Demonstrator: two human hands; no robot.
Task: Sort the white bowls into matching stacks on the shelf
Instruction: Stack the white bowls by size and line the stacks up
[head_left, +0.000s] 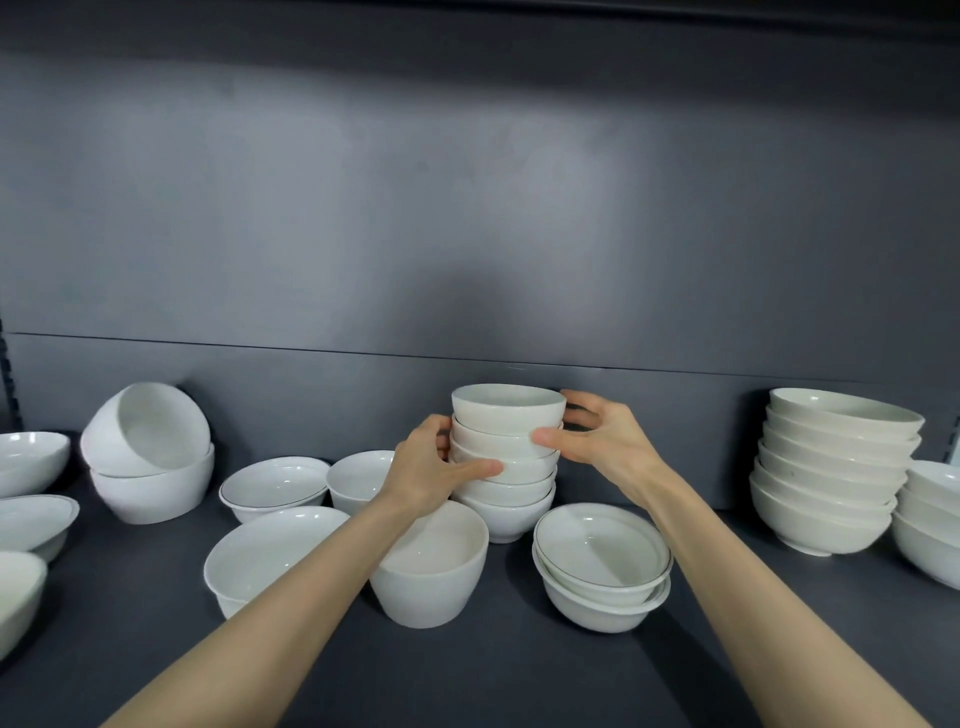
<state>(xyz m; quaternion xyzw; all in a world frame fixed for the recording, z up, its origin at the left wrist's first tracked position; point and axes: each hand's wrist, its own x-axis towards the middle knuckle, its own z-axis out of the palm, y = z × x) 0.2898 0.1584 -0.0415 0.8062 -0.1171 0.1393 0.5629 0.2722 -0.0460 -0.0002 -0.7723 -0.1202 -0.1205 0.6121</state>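
Bowl stack (508, 422) upright, rims up, axis vertical; left hand (423, 470) and right hand (602, 441) clasp its sides, fingers curled.

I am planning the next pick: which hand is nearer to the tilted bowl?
Left. The left hand grips the middle stack on its left side, right of the tilted bowl; the right hand grips the stack's right side, farther away.

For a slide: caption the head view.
Left hand and right hand hold a stack of small white bowls on a dark shelf.
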